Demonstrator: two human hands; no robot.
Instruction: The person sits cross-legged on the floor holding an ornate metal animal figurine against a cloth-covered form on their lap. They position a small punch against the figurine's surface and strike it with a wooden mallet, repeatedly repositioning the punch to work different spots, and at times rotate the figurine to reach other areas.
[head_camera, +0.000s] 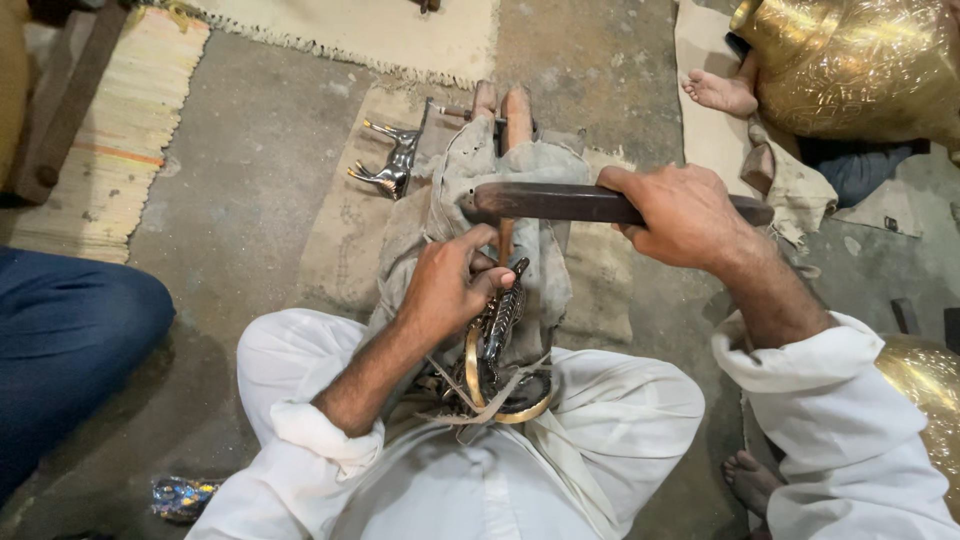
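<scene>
"Head view, what have your 2 hands got?"

"My left hand (450, 285) is closed around a thin chisel (506, 240), standing nearly upright on the dark metal figure (497, 325) wedged in the cloth (455, 170) between my knees. My right hand (680, 215) grips the dark wooden mallet (560, 203)."

"Which way does it lie?"

"Its long axis runs sideways, its head just above the chisel's top. The figure runs lengthwise away from me."

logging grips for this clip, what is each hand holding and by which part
The right hand grips a dark wooden mallet by its handle end. The left hand pinches a thin brown punch near its lower end.
</scene>
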